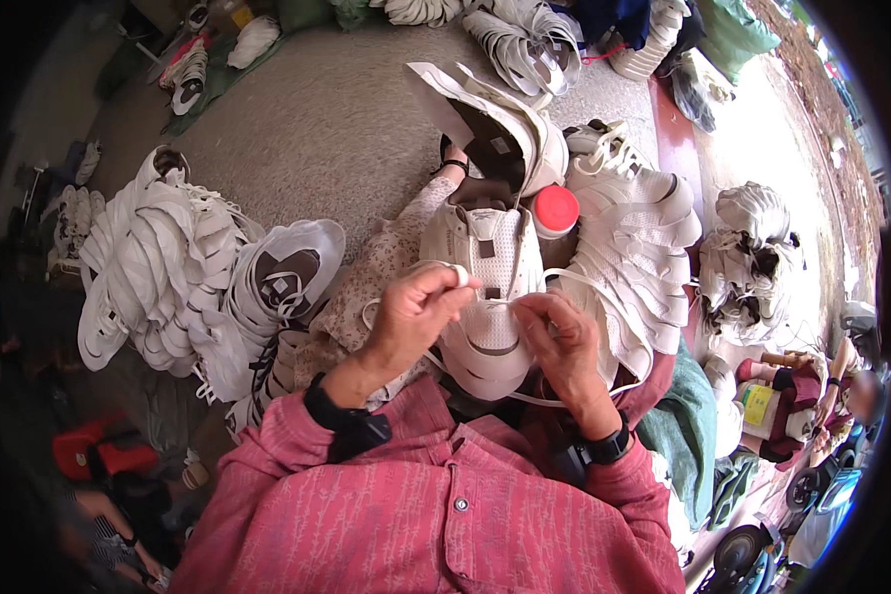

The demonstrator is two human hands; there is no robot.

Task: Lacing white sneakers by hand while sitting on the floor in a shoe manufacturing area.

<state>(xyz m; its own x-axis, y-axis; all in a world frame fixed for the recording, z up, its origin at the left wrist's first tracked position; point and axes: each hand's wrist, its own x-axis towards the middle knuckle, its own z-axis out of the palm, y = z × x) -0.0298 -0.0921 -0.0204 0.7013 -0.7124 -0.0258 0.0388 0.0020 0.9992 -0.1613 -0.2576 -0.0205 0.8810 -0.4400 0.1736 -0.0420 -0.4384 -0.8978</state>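
At the centre of the lap, the left hand (416, 307) was closed in a pinch, thumb and forefinger gripping a white shoelace (436, 265) just above a white shoe upper (485, 297). The right hand (556, 342) was likewise closed, its fingertips pinching the lace at the upper's eyelet row. The upper lay toe toward the person, resting on the lap between both hands, with the lace looping beneath it. Both wrists carried black wristbands (342, 416) below pink shirt sleeves (267, 445).

Beyond the upper, a red-capped container (555, 210) stood just beside its far end. A stack of laced white uppers (629, 247) lay to the right, touching the work area. A second pile of white uppers (183, 272) lay to the left on the grey floor (337, 129). Further white bundles (752, 252) lay near the right edge of the floor.
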